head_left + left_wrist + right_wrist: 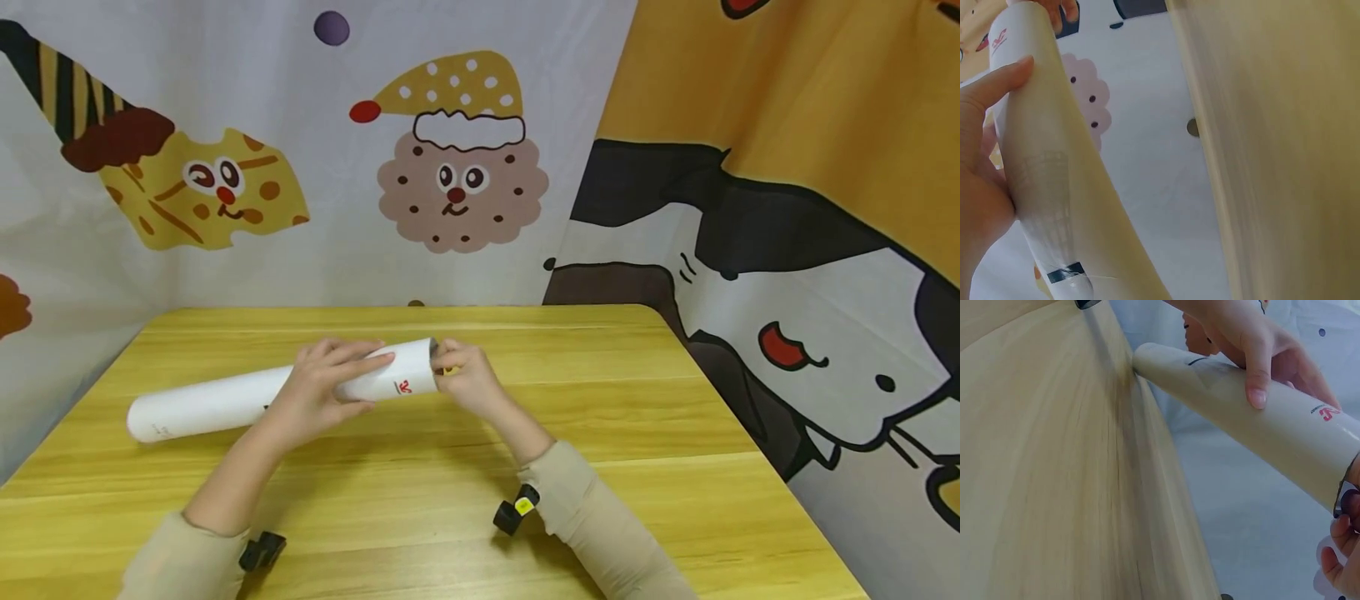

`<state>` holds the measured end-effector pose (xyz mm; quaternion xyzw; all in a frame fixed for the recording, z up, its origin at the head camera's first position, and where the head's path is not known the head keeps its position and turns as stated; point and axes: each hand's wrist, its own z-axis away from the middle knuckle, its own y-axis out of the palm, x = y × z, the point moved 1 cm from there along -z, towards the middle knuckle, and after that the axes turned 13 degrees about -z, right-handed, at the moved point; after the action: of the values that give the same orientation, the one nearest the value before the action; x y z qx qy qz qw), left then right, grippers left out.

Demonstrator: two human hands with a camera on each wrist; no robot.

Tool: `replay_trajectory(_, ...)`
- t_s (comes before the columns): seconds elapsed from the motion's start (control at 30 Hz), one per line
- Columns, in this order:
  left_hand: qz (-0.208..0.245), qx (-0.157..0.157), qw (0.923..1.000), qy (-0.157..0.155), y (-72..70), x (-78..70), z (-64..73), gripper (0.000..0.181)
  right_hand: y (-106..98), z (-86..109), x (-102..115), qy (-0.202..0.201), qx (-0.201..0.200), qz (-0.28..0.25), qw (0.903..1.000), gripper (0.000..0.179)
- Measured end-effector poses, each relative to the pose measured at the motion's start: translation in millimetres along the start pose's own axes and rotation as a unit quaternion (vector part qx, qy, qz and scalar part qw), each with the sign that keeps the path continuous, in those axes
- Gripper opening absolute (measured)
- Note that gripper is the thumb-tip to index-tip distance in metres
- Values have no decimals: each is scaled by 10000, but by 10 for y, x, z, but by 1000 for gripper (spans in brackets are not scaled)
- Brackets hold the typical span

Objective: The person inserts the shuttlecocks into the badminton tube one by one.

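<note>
A long white shuttlecock tube (213,398) lies at a slant above the table, its right end higher than its left. It bears a small red logo, and a grey shuttlecock picture shows on its side in the left wrist view. My left hand (321,392) grips the tube right of its middle, with thumb and fingers spread round it. At the tube's open right end is my right hand (467,377), its fingers bent in at the rim (1339,499). A bit of yellow shows by those fingertips; I cannot tell what they hold.
The wooden table (420,517) runs under both arms, its far edge close behind the tube. A cartoon-printed curtain (315,275) hangs behind it. Small black devices (262,552) are strapped at both wrists, over beige sleeves (600,517).
</note>
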<state>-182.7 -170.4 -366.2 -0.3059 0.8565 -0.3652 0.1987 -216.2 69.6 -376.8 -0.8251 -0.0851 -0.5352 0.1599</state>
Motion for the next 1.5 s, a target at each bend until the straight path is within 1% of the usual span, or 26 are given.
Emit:
replay_trajectory(0.1, 30, 57, 10000, 0, 14, -16, -14, 83, 19, -25, 1, 116, 47, -1, 9999, 17)
replay_trajectory(0.23, -1, 94, 9999, -60, 20, -20, -21, 83, 12, -30, 16, 175, 4, -9, 9998, 17)
replay_trajectory(0.4, 20, 113, 9999, -19, 30, -7, -23, 82, -24, -23, 15, 264, 121, 35, 9996, 16)
replay_trajectory(0.47, 31, 133, 9999, -23, 34, -7, -24, 81, -39, 0, 124, 398, 187, 21, 9990, 16)
replay_trajectory(0.63, 17, 165, 9998, -53, 46, -17, -22, 81, -113, 16, 144, 525, 315, 48, 9981, 20)
replay_trajectory(0.7, -3, 187, 9998, -50, 56, -17, -28, 81, -158, 11, 41, 459, 317, 79, 9984, 21)
replay_trajectory(0.87, -115, 274, 9995, -97, 70, -15, -43, 81, -251, 47, 31, 327, 330, 30, 9989, 18)
replay_trajectory(0.97, -165, 298, 9994, -114, 70, -12, -48, 81, -309, 68, 17, 197, 296, 107, 9993, 17)
replay_trajectory(1.2, -253, 305, 9990, -218, 93, 18, -40, 80, -493, 146, 7, -208, -19, 485, 9986, 19)
replay_trajectory(1.33, -295, 467, 9979, -326, 111, 37, -39, 80, -623, 208, -8, -318, -215, 755, 9964, 20)
replay_trajectory(1.5, -377, 821, 9947, -489, 139, 82, -49, 79, -799, 286, -59, -324, -383, 1016, 9936, 21)
